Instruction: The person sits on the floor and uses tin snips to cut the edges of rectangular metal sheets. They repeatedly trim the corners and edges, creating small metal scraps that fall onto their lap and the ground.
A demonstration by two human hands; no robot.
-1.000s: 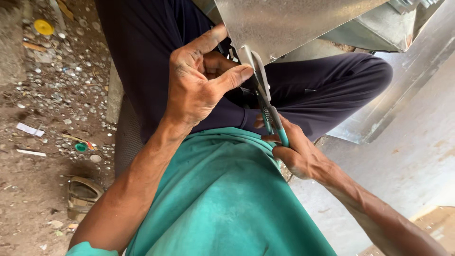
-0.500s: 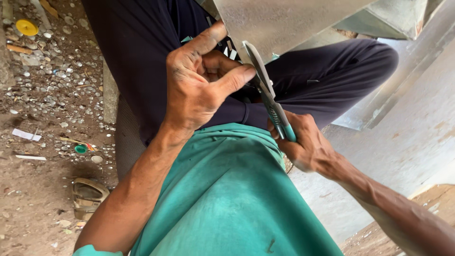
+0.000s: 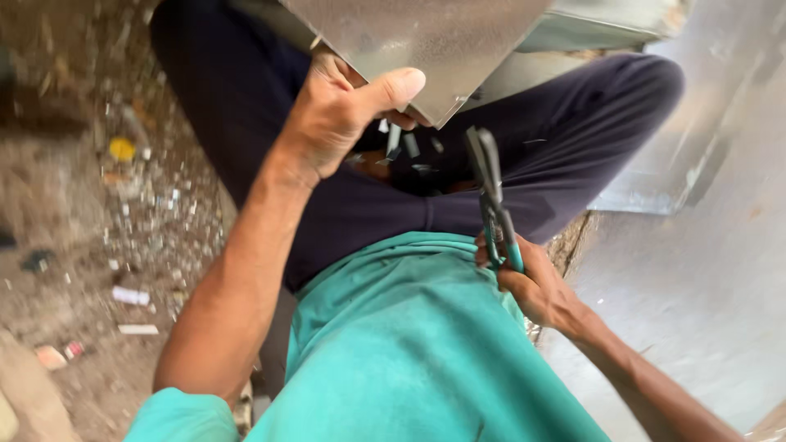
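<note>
The left hand [image 3: 336, 123] grips the corner of the metal sheet [image 3: 426, 49] above the lap. The right hand [image 3: 532, 282] holds the snips [image 3: 491, 196] just below the sheet, blades shut, not touching it. Small metal bits [image 3: 405, 147] lie on the lap, so some cutting looks done.

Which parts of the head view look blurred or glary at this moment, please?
Head view: the littered ground at left is smeared by motion blur; the sheet metal shows a soft, dull sheen, no harsh glare; the left hand gripping it and the right hand holding the green-handled snips stay fairly sharp.
</note>
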